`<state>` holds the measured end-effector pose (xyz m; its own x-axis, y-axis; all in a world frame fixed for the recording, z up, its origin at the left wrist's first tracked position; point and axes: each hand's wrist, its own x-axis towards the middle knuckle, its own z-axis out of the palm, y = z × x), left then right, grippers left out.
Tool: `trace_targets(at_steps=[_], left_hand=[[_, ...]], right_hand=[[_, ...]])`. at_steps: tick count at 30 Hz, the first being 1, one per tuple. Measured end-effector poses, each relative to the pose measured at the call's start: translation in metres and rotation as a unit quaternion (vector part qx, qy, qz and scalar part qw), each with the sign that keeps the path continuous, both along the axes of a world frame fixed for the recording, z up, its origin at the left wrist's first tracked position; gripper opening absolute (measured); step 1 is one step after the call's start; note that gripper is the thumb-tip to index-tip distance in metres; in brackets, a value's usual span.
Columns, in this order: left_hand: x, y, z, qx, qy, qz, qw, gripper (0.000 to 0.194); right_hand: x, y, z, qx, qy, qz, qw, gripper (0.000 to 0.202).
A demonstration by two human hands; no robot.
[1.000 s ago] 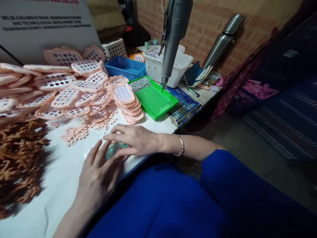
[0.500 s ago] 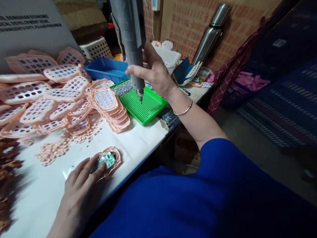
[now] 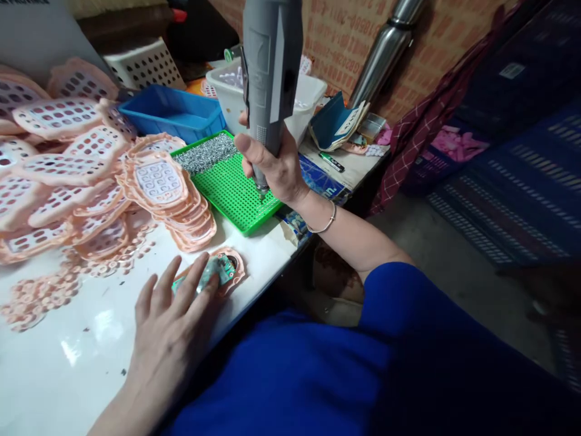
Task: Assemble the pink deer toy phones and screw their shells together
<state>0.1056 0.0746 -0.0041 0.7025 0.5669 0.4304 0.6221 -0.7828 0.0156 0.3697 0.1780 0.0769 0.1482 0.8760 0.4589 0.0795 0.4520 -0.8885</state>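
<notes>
My right hand [image 3: 285,171] is wrapped round a grey electric screwdriver [image 3: 271,72], held upright with its bit pointing down. The bit is low over the front right part of a green perforated tray [image 3: 222,189]; whether it touches a screw is too small to tell. Silver screws [image 3: 206,154] are heaped at the tray's far left end. On the white tabletop, my left hand [image 3: 170,321] lies with fingers spread over a small peach plastic shell [image 3: 239,275]. Inside that shell sits a green circuit board [image 3: 223,269], partly covered by the fingertips.
Stacked peach panels [image 3: 166,188] stand left of the tray, with more perforated panels [image 3: 68,157] piled beyond. Small peach rings [image 3: 43,293] lie scattered at left. Behind are a blue bin [image 3: 172,115], a white tub [image 3: 313,91], an open notebook [image 3: 333,124] and a steel flask [image 3: 381,51].
My right hand has lowered the screwdriver towards the tray's front right part. My left hand stays on the shell, its fingers a little more spread. The camera view has shifted.
</notes>
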Motion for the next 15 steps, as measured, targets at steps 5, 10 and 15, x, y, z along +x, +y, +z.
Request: trace_targets(at_steps=[5,10,15], left_hand=[[0.003,-0.008,0.011,-0.032,0.008,-0.01,0.999,0.038],[0.008,-0.007,0.014,-0.027,0.003,-0.02,0.999,0.035],[0.014,-0.008,0.015,-0.007,0.001,-0.004,1.0,0.027]], right_hand=[[0.0,0.004,-0.004,-0.072,-0.035,-0.021,0.997,0.066],[0.0,-0.004,0.0,-0.092,-0.103,-0.039,0.99,0.058],[-0.002,-0.004,-0.001,-0.087,-0.176,-0.05,0.979,0.062]])
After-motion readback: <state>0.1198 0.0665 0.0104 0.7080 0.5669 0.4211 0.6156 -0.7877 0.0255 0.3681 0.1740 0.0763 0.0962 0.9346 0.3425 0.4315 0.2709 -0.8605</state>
